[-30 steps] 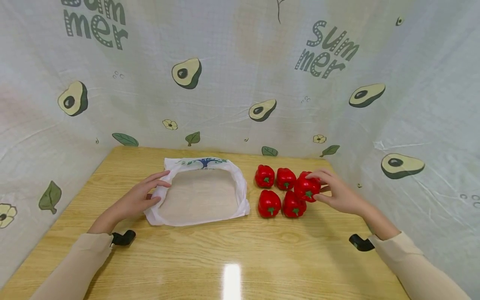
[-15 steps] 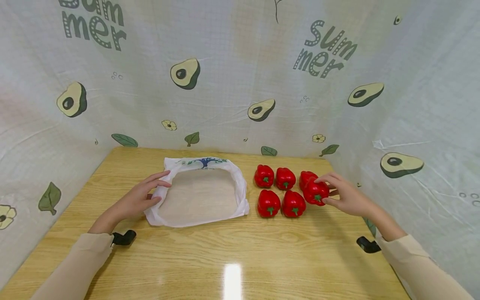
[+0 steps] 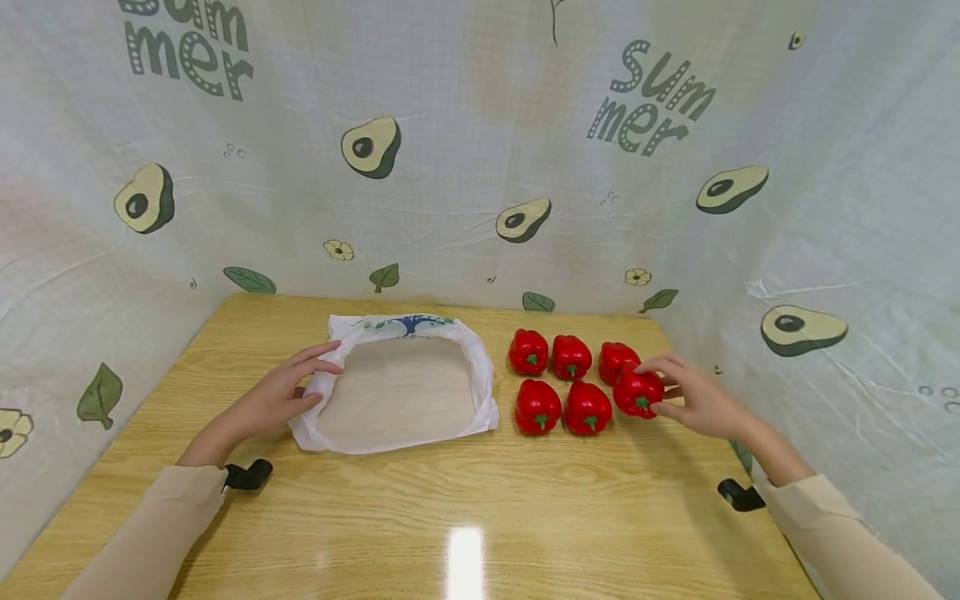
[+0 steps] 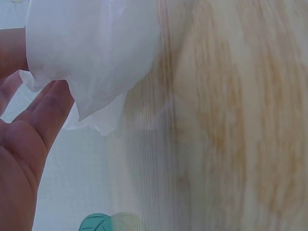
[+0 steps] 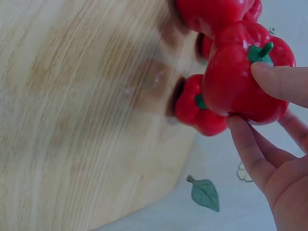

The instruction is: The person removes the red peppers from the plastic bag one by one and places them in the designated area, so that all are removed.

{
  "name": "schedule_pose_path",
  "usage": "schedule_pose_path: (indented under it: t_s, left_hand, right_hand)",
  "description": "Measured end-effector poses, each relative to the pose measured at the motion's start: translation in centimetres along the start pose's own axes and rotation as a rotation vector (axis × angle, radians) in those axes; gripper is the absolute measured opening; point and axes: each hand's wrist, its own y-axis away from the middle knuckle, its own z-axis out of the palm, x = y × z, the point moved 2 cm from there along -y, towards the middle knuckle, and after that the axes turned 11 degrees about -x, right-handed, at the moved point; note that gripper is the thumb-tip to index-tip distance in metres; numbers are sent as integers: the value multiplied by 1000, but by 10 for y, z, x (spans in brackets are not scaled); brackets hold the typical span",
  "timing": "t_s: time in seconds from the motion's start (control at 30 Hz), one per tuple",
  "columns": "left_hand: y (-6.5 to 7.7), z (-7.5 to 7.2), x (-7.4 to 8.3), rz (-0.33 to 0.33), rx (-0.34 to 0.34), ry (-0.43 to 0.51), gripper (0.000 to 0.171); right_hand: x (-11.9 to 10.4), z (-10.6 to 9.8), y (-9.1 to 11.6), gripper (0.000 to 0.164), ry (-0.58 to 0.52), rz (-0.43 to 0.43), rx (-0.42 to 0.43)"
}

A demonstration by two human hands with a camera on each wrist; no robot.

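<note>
A white plastic bag [image 3: 483, 367] with a blue and green tree print on its far side lies spread on the table, mouth wide. My left hand [image 3: 281, 396] holds the bag's left rim; the left wrist view shows the bag film [image 4: 96, 53] between thumb and fingers. On the right, my right hand [image 3: 697, 396] grips a red bell pepper [image 3: 637, 390] with a green stem, thumb near the stem and fingers against its side. Whether this pepper touches the table cannot be told. Close behind it sits another red bell pepper [image 3: 617, 360], partly hidden.
Several more red bell peppers stand in two rows between bag and right hand, among them a front-left bell pepper [image 3: 537, 408] and a back-left bell pepper [image 3: 528, 352]. A printed cloth [image 3: 450, 167] hangs around the wooden table [image 3: 375, 517] at the back and sides.
My right hand has moved right and slightly nearer with its bell pepper, ending at the right end of the front row. The bell pepper behind has come into view. My left hand stays put.
</note>
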Motion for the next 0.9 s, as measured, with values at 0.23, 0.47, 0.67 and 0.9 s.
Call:
schedule_pose_path:
  t_s: [0.23,0.47,0.67,0.9]
  left_hand:
    - [-1,0,2,-16,-10,21,45]
    - [-1,0,1,-5,1,-8,44]
    - [-1,0,0,-15,-1,6,45]
    - [-1,0,0,-7,-8,15,45]
  right_hand:
    - [7,5,4,62,-4,11,-4]
    - [13,10,7,62,-14,7,-11]
    - [17,15,9,62,-3,6,-7]
    - [20,21,11,62,-25,17,-13]
